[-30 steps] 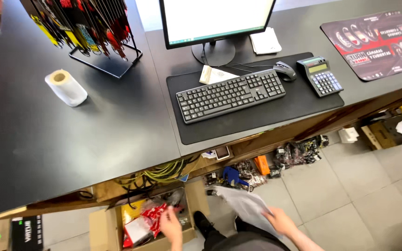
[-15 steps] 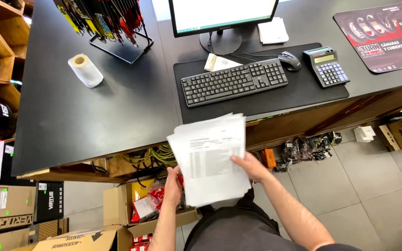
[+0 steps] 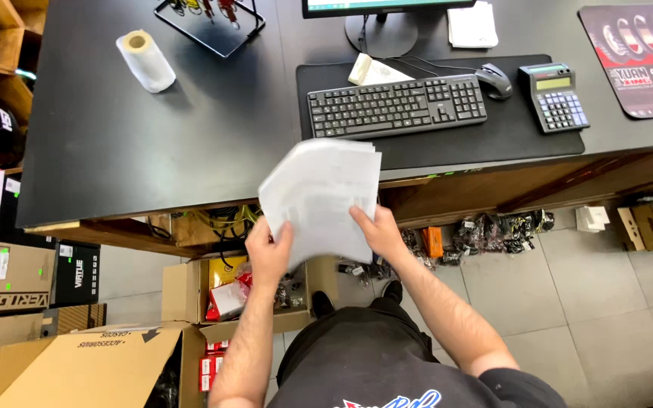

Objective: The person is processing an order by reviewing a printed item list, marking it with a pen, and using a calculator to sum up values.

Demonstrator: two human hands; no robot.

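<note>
A stack of papers (image 3: 320, 198) sits clamped between my left hand (image 3: 268, 253) and right hand (image 3: 378, 229), fanned for reading. The tabletop (image 3: 190, 143) lies just beyond my hands.

both arms bent, raised fwd — left hand (image 3: 268, 253) & right hand (image 3: 378, 230) gripping, fingers curled.

keyboard (image 3: 397, 106) on mat (image 3: 493, 136); mouse (image 3: 495, 81), calculator (image 3: 554, 97) to its right.
</note>
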